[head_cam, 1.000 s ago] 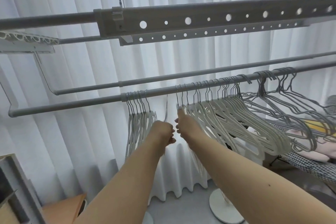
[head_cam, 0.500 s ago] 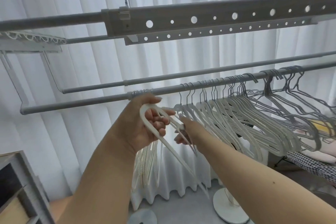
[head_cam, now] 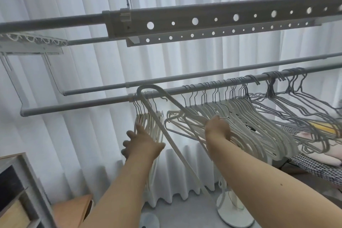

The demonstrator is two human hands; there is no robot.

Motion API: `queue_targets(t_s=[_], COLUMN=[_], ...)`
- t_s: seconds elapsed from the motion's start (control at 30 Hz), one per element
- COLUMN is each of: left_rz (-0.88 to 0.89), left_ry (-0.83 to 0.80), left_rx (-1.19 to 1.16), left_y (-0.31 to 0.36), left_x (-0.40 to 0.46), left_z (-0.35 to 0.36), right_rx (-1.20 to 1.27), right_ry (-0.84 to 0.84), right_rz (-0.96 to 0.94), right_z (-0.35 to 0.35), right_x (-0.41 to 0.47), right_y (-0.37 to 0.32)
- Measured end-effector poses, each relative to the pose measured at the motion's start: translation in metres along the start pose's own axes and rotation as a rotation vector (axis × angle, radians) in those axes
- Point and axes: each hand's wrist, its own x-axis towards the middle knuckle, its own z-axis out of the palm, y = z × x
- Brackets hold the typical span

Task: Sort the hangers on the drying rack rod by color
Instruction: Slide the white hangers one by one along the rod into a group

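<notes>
Spanning the view, the rod [head_cam: 77, 104] stood bare at its left end, open room there. White hangers [head_cam: 255, 116] crowded its middle, grey hangers [head_cam: 296, 102] its right, a small white bunch [head_cam: 148, 116] hung left. One big white hanger [head_cam: 161, 126] hooked over the rod between the groups. The left hand [head_cam: 140, 144] was spread, fingers released, against the bunch; the right hand [head_cam: 218, 129] clenched on a white hanger [head_cam: 187, 126].

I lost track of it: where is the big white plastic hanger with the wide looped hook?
In the head view, left of centre, the big white plastic hanger hooks over the grey rod, slanting down between the left hand and right hand.
</notes>
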Motion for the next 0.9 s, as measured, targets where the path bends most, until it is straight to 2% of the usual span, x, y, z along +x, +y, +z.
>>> queue_targets(t_s=[0.37, 0.47, 0.57, 0.73, 0.9], left_rz=[0.067, 0.066, 0.068, 0.084, 0.122], left_ry=[0.02, 0.018, 0.011, 0.008, 0.011], left_rx=[-0.03, -0.042, -0.051, -0.082, -0.125], left_y=[-0.008, -0.008, -0.006, -0.003, -0.008], left_x=[0.014, 0.016, 0.016, 0.013, 0.012], left_z=[0.013, 0.015, 0.016, 0.016, 0.015], right_rx=[-0.007, 0.001, 0.016, 0.132, 0.208], right_ry=[0.193, 0.182, 0.082, -0.227, -0.462], right_rz=[-0.035, -0.04, -0.08, -0.175, -0.171], right_z=[-0.011, -0.011, 0.0, 0.044, 0.071], right_x=[0.004, 0.0, -0.006, -0.014, -0.023], right_y=[0.018, 0.016, 0.008, -0.015, -0.038])
